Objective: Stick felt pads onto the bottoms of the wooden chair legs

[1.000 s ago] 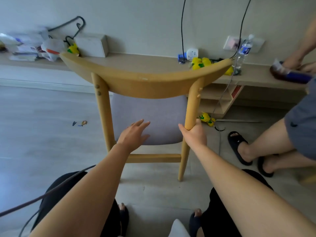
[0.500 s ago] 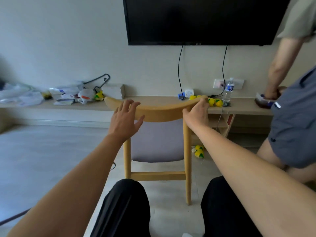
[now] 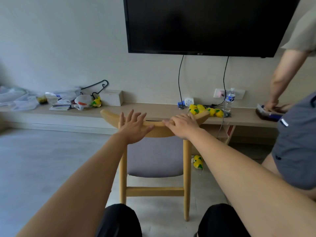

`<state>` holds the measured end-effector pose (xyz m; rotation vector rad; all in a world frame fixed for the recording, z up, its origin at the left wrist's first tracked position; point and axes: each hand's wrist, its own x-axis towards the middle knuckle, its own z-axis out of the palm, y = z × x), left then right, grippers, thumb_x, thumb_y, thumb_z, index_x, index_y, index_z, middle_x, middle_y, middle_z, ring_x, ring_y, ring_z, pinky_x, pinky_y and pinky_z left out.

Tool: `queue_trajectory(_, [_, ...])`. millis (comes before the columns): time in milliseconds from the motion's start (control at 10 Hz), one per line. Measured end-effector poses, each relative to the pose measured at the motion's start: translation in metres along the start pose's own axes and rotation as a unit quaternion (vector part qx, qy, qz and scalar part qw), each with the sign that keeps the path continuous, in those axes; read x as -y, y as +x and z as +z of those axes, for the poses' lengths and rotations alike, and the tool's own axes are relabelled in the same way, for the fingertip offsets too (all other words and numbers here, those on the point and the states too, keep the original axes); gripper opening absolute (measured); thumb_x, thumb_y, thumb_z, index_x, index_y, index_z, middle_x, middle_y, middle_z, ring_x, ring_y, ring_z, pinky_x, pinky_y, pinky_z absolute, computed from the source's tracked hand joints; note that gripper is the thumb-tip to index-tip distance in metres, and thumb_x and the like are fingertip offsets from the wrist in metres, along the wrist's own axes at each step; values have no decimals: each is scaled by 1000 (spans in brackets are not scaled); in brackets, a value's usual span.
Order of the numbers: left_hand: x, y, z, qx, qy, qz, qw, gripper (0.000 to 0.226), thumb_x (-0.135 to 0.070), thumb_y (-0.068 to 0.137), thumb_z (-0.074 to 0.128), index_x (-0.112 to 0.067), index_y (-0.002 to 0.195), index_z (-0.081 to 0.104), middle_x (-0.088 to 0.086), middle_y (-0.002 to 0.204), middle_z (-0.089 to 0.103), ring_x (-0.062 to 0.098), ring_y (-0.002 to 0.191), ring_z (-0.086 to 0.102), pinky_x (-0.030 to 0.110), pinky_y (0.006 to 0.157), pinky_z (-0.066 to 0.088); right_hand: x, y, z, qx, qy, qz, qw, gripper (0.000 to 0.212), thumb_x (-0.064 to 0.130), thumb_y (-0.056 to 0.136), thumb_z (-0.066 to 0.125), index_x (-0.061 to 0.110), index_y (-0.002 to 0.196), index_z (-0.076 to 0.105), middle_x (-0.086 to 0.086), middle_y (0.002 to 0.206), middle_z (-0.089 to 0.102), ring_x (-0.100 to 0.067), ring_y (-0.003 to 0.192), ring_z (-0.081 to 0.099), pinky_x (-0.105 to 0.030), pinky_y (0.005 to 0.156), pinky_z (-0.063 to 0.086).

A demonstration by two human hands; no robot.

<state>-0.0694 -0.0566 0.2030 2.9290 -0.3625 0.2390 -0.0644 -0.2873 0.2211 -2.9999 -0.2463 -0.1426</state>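
Observation:
A light wooden chair with a grey padded seat stands upright on the floor right in front of me, its back toward me. My left hand is spread flat with straight fingers against the curved backrest. My right hand lies over the top of the backrest with its fingers curled round the rail. The two rear legs and the crossbar between them are in view; the leg bottoms rest on the floor. No felt pads are visible.
A long low shelf runs along the wall with papers, a white box, yellow toys and a water bottle. A television hangs above. Another person stands close at the right. My knees are at the bottom.
My hands have moved up from the chair's seat and rear post to the backrest top. The view has lifted from the floor toward the wall, and the chair looks farther off.

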Motion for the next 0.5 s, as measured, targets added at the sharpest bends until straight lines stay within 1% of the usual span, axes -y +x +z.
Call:
queue_trajectory(100, [12,21,17,-19,10,8,1000,75,-85,86,16,-47,148,32,-2,163,20,23,156,-4,55,118,-21,-7,23,10,5,-12,-10,1000,81,77,95,9,26,137,56,-4,145,50,-30,139,37,-53,120,10])
queue_trajectory(200, [21,48,14,-8,-3,0,1000,69,-83,86,14,-47,138,43,-3,152,32,26,152,13,57,120,-17,-6,50,7,23,-21,0,1000,82,77,96,8,25,136,57,-4,143,51,-32,136,39,-53,118,13])
queue_trajectory(300, [35,71,10,-19,16,0,1000,72,-84,84,10,-46,129,50,-5,131,44,24,138,33,51,121,-6,3,79,6,20,-27,12,999,84,72,99,6,19,128,64,-9,133,61,-33,130,48,-53,110,23])
queue_trajectory(400, [69,88,-10,16,-6,-13,1000,80,-82,82,1,-38,107,64,-5,102,58,21,113,51,43,105,25,20,117,0,78,-13,36,996,83,68,101,9,13,136,61,-18,140,59,-36,126,56,-47,95,38])
queue_trajectory(500, [82,125,-45,-33,-136,-31,990,64,-81,90,18,-32,80,59,-5,85,60,20,88,57,37,80,43,28,161,-20,85,55,53,993,77,67,102,17,11,133,61,-19,137,60,-36,120,58,-41,87,42])
